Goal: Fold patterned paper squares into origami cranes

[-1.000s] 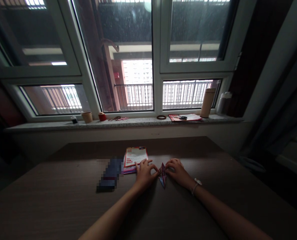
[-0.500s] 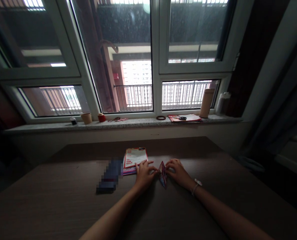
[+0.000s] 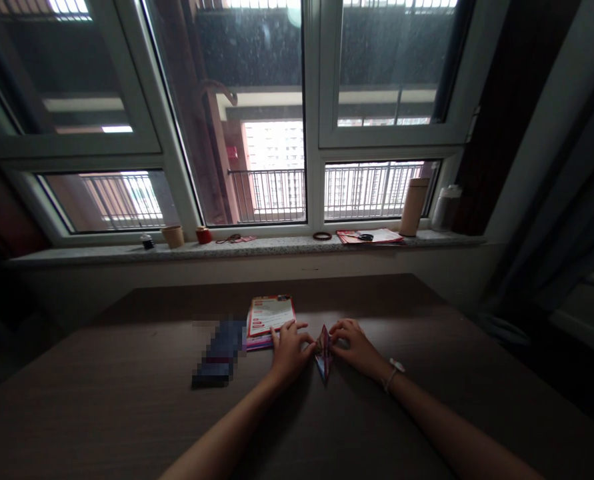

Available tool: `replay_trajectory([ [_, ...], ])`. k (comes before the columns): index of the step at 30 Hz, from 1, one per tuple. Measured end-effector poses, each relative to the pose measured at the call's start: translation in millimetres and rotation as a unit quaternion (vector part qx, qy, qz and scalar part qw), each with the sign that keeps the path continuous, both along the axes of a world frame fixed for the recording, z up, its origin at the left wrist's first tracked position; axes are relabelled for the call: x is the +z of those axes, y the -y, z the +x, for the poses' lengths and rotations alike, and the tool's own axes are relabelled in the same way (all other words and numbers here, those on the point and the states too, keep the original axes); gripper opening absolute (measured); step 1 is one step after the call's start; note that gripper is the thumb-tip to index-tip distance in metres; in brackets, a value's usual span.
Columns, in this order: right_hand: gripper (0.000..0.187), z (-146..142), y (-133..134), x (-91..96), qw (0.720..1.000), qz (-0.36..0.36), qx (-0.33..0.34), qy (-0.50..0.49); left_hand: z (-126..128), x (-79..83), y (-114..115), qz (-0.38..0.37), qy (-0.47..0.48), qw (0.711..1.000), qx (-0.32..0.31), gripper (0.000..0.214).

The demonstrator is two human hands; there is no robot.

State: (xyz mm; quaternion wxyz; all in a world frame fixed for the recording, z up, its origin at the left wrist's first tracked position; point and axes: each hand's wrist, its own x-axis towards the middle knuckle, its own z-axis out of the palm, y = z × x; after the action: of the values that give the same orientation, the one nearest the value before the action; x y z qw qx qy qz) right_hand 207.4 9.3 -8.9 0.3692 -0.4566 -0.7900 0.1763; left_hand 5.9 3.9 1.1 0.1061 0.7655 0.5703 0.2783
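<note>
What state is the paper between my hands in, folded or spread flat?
Folded: the paper forms a narrow shape with pointed ends, between the left hand and the right hand.

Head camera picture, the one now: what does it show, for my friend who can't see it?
A left hand and a right hand hold opposite sides of a small, pointed piece of folded, multicoloured paper at a dark brown table before a pale-framed window. A red-bordered white sheet lies by the left hand.

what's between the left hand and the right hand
The head view shows a folded paper between the left hand and the right hand, at both hands' fingertips.
</note>
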Motion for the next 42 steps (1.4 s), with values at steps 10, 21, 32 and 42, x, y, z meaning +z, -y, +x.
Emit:
replay_trajectory([
  [10,0.011,1,-3,1.8,0.998,0.015,0.015,-0.066,0,0.5,1,0.008,-0.013,0.999,-0.034,0.006],
  [21,0.007,0,-5,0.8,0.996,0.006,0.022,-0.089,0,0.5,1,0.006,-0.020,0.999,-0.039,0.005],
  [32,0.007,-1,-1,7.6,0.997,0.003,0.010,-0.075,1,2.1,5,0.009,-0.036,0.998,-0.051,0.004],
  [42,0.010,-2,-1,5.1,0.997,0.006,0.024,-0.071,1,-0.3,3,0.003,-0.031,0.998,-0.057,0.002],
])
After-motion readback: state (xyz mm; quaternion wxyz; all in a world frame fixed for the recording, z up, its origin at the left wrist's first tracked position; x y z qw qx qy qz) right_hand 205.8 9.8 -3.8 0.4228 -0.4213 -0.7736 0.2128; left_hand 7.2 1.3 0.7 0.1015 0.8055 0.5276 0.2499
